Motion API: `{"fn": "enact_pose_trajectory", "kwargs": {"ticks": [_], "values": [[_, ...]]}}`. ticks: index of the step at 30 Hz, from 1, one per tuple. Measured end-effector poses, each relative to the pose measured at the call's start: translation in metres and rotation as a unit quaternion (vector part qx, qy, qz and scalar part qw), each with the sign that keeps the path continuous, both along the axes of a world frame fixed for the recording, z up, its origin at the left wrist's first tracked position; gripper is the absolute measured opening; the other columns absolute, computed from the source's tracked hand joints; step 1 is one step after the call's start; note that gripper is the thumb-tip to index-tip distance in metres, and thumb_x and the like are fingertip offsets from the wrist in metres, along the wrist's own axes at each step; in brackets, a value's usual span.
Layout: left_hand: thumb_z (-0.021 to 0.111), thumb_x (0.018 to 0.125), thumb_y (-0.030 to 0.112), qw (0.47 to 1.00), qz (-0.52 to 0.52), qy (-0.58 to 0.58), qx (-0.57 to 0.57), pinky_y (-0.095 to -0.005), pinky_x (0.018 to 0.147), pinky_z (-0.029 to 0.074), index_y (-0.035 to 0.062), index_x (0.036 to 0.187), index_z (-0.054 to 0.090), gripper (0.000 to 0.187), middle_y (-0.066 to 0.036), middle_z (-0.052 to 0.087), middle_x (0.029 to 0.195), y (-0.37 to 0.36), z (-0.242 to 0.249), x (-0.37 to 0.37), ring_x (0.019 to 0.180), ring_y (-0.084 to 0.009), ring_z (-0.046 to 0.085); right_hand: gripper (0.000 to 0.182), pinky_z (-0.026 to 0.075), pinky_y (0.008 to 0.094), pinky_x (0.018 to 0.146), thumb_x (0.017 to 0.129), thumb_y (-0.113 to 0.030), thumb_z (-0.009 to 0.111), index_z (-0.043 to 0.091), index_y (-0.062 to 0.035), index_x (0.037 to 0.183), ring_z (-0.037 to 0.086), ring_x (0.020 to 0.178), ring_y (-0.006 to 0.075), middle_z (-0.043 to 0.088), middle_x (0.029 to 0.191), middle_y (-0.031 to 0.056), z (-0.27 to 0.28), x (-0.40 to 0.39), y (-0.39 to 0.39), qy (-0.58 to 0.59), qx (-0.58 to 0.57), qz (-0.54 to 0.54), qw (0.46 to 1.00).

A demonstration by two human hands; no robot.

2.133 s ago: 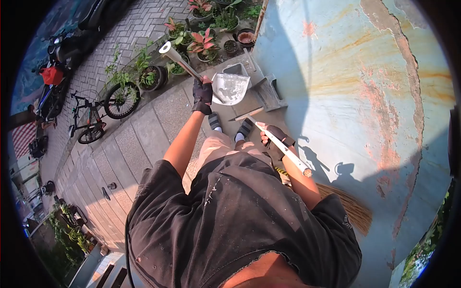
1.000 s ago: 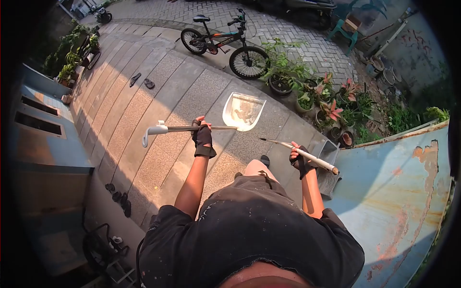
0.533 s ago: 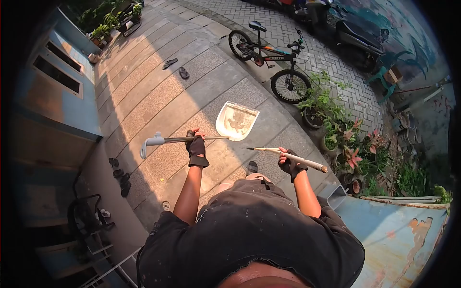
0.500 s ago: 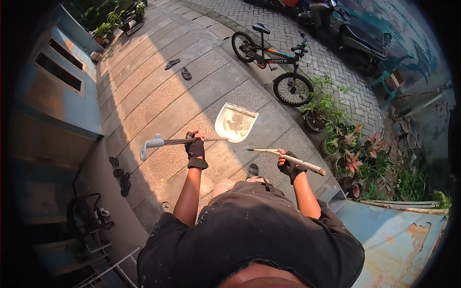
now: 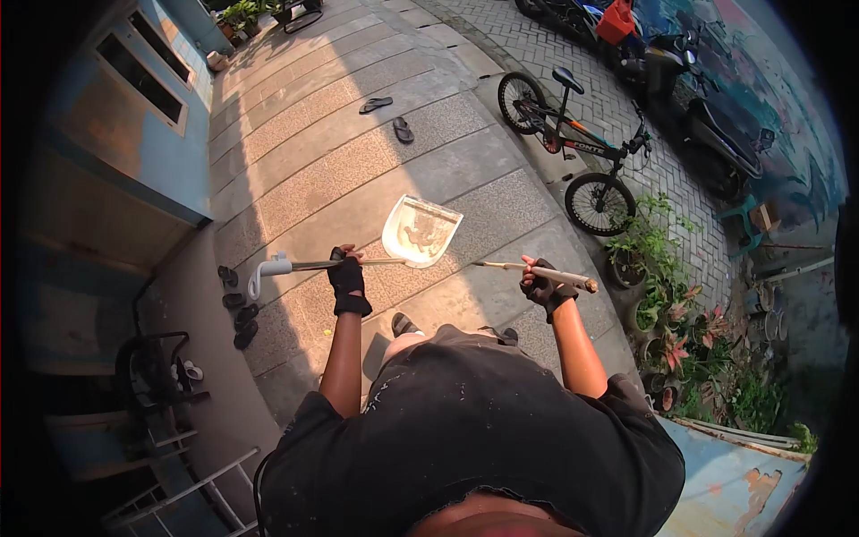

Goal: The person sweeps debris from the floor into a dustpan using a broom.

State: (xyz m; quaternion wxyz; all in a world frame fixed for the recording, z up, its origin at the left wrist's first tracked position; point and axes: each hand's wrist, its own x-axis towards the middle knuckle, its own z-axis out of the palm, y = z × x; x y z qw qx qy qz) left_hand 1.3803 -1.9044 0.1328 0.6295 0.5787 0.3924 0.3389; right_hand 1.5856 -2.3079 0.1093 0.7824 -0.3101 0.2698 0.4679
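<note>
My left hand (image 5: 349, 279), in a black fingerless glove, is closed around the metal handle of a long-handled dustpan (image 5: 422, 231). The pan is white with brown smudges inside and hangs in front of me at the handle's far end. A grey hooked grip (image 5: 271, 267) forms the other end, out to the left. On the right, my right hand (image 5: 543, 285), gloved the same way, grips a pale stick (image 5: 573, 280). One end of it is thick and blunt; the other narrows to a thin dark tip pointing towards the dustpan.
Two black sandals (image 5: 390, 118) lie ahead on the paving, and several more shoes (image 5: 240, 309) line the left wall. A bicycle (image 5: 586, 148) stands front right, with a scooter (image 5: 707, 134) behind. Potted plants (image 5: 662, 295) edge the right side. A metal rack (image 5: 201, 488) is lower left.
My view has swung left, and a sandalled foot now shows ahead of my left leg. Dustpan and stick moved along with my hands, the pan shifting left over the paving. Both grips are unchanged.
</note>
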Motion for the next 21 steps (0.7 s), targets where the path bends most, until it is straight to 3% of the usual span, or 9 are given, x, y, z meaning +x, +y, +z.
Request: {"fn": "enact_pose_trajectory", "kwargs": {"ticks": [10,15,17,18,21], "values": [[0.047,0.086,0.002,0.999,0.039,0.021,0.002,-0.0246,0.059,0.043,0.0034,0.092,0.058,0.012,-0.006,0.057,0.066,0.169,-0.001,-0.044,0.063,-0.0131,0.055,0.055,0.042,0.0257,0.050,0.079,-0.008,0.049,0.038,-0.0095,0.133,0.045,0.053,0.0120,0.048,0.070,0.0012,-0.008,-0.007,0.182,-0.040,0.023,0.006,0.999],[0.049,0.085,0.007,0.996,0.089,0.012,-0.013,-0.0222,0.051,0.041,0.0056,0.094,0.057,0.011,-0.007,0.059,0.067,0.238,-0.016,-0.046,0.060,-0.0116,0.056,0.051,0.041,0.0240,0.049,0.079,-0.007,0.049,0.041,-0.0076,0.129,0.043,0.053,0.0105,0.044,0.070,-0.0011,0.000,-0.002,0.267,-0.046,-0.036,0.071,0.996],[0.050,0.085,0.007,0.995,0.098,0.015,-0.020,-0.0225,0.051,0.042,0.0057,0.093,0.057,0.011,-0.007,0.059,0.067,0.266,-0.021,-0.042,0.060,-0.0117,0.056,0.050,0.041,0.0240,0.049,0.079,-0.007,0.049,0.040,-0.0079,0.128,0.043,0.053,0.0108,0.045,0.071,0.0006,-0.002,0.004,0.299,-0.041,-0.038,0.083,0.995],[0.050,0.086,0.007,0.994,0.101,0.020,-0.025,-0.0227,0.050,0.042,0.0057,0.093,0.057,0.010,-0.007,0.059,0.067,0.282,-0.023,-0.038,0.060,-0.0119,0.056,0.042,0.043,0.0248,0.050,0.085,-0.011,0.049,0.045,-0.0048,0.126,0.046,0.056,0.0119,0.045,0.073,0.0013,-0.009,0.007,0.314,-0.061,-0.044,0.095,0.993],[0.051,0.086,0.007,0.994,0.106,0.018,-0.033,-0.0233,0.051,0.042,0.0065,0.093,0.057,0.010,-0.007,0.059,0.066,0.333,-0.028,-0.031,0.061,-0.0119,0.057,0.042,0.043,0.0252,0.050,0.085,-0.011,0.050,0.045,-0.0037,0.126,0.046,0.057,0.0121,0.045,0.073,0.0014,-0.013,0.023,0.369,-0.050,-0.054,0.129,0.989]]}}
